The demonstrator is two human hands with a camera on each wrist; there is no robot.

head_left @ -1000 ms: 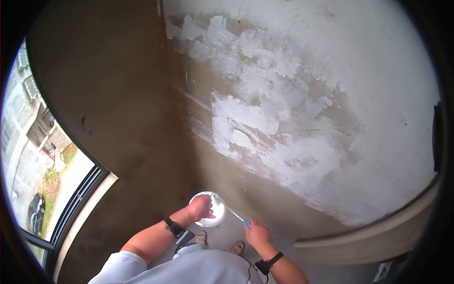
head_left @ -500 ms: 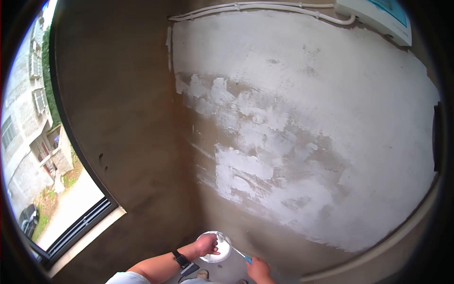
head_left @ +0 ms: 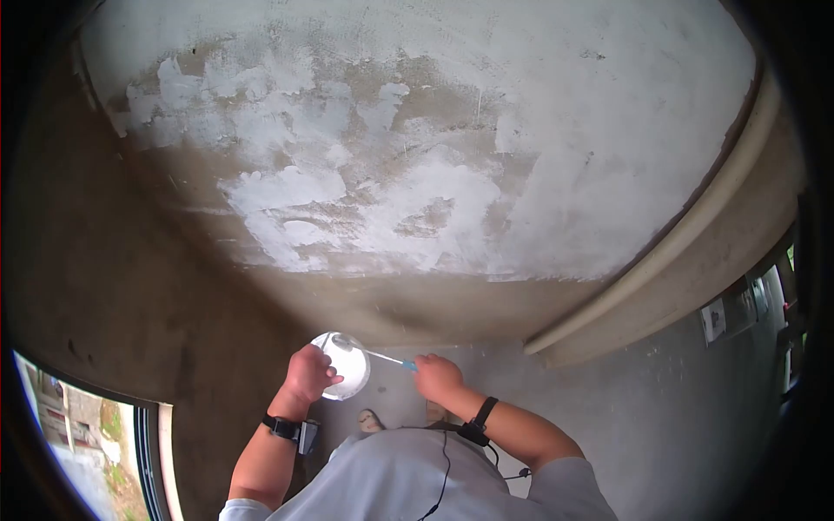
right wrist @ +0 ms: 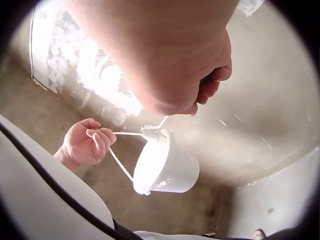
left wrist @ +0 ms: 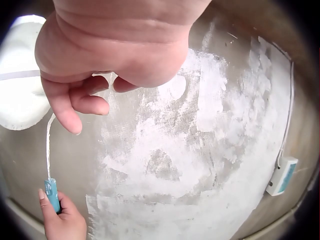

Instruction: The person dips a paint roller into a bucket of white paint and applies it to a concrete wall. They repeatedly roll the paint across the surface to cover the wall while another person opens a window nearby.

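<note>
The blue-handled tool (head_left: pixel 393 359) lies almost level between my hands, its long axis running left to right. My right hand (head_left: pixel 437 378) has its fingers curled round the blue grip, and the white-smeared working end points left into the mouth of the small white bucket (head_left: pixel 346 369). The bucket hangs tilted just in front of my chest, low against the wall. My left hand (head_left: pixel 308 373) grips its thin wire handle (right wrist: pixel 120 166) with curled fingers, and that wire crosses close by the tool's tip. On the far side rises the plastered wall (head_left: pixel 434 174), grey-brown with rough patches of white filler. A beige ledge (head_left: pixel 660 252) slants along its right edge, and a window (head_left: pixel 87 434) opens at near left. The left wrist view shows a white box (left wrist: pixel 282 175) mounted on the wall.
</note>
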